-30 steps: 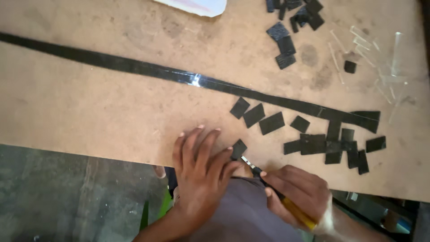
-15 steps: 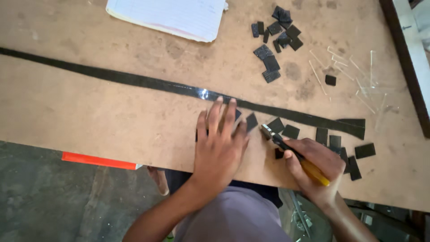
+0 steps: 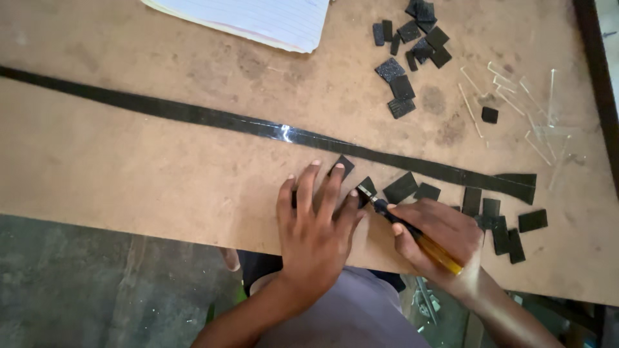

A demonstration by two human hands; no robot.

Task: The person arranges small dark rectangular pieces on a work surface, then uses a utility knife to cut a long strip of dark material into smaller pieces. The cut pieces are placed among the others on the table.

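Observation:
My left hand (image 3: 317, 222) lies flat on the brown board (image 3: 129, 174), fingers spread, pressing down a black sheet piece (image 3: 342, 165) whose corner shows past the fingertips. My right hand (image 3: 438, 235) grips a utility knife (image 3: 403, 223) with a yellow handle; its blade tip touches the black material just right of my left fingers. Small black cut squares (image 3: 403, 187) lie beside the blade, and more (image 3: 500, 222) lie right of my right hand.
A long black strip (image 3: 213, 118) runs across the board. A pile of black squares (image 3: 412, 38) and clear plastic slivers (image 3: 522, 103) lie at the upper right. A lined notebook (image 3: 258, 19) rests at the top edge. The board's front edge is near my body.
Both hands have shifted up and slightly right on the board, away from its front edge. The view has tilted, bringing the notebook into sight.

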